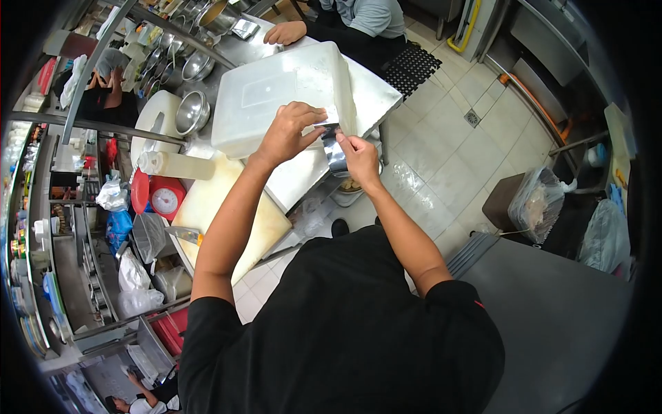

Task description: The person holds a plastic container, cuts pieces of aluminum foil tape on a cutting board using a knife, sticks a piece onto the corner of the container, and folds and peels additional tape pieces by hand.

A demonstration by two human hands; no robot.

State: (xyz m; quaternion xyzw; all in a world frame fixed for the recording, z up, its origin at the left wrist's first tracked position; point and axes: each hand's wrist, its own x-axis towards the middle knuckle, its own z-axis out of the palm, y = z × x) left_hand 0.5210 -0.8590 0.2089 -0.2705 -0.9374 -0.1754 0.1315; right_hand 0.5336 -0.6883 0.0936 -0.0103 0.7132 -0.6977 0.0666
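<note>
Left hand [295,130] and right hand [360,162] pinching small dark flat item [330,129], exact type unclear, by near side of translucent plastic bin [276,96] on worktop [296,183]. Cutting board [265,221], plastic bottle [178,165], red kitchen scale [165,200] to the left.

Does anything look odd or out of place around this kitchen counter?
Perhaps the knife: it lies loose at the edge of the cutting board, which seems an awkward spot for a blade. The floor also shines in patches, though I can't tell whether that is wetness or just reflected light.
</note>
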